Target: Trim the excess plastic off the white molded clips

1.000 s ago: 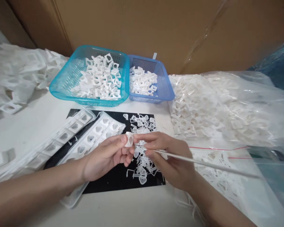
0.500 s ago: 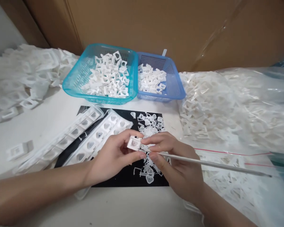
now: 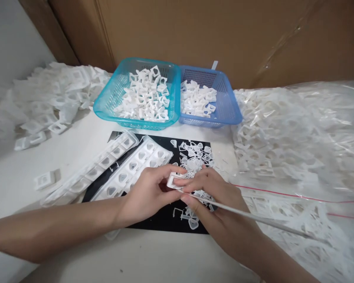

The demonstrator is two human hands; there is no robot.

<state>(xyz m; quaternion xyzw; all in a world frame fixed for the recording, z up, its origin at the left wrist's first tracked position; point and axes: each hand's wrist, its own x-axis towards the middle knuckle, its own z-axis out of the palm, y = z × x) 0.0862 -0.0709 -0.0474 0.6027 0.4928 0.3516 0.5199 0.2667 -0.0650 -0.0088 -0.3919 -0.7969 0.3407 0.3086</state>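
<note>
Between thumb and fingers, my left hand (image 3: pixel 153 186) grips a small square white plastic part (image 3: pixel 171 181) with a recessed middle. My right hand (image 3: pixel 215 200) is closed on tweezers (image 3: pixel 253 216), whose long grey shaft points back toward the lower right. The right index fingertip presses on the face of the white part; the tool's tip is hidden by the fingers. Under both hands lies a black mat (image 3: pixel 165 220) with a heap of small clear and white pieces (image 3: pixel 194 153). Two long white trays with pockets, a left one (image 3: pixel 91 171) and a right one (image 3: pixel 132 165), rest partly on the mat.
Behind the mat stand a teal basket (image 3: pixel 106 114) and a blue basket (image 3: pixel 233 110), both holding white parts. A pile of white parts (image 3: pixel 59 94) spreads at the left, with one loose part (image 3: pixel 45 181) nearer. Clear plastic bags (image 3: pixel 297 133) of parts fill the right side.
The view has shifted slightly, so things sit further right. My right index finger has moved onto the face of the white part, and the tool's rear end has dipped.
</note>
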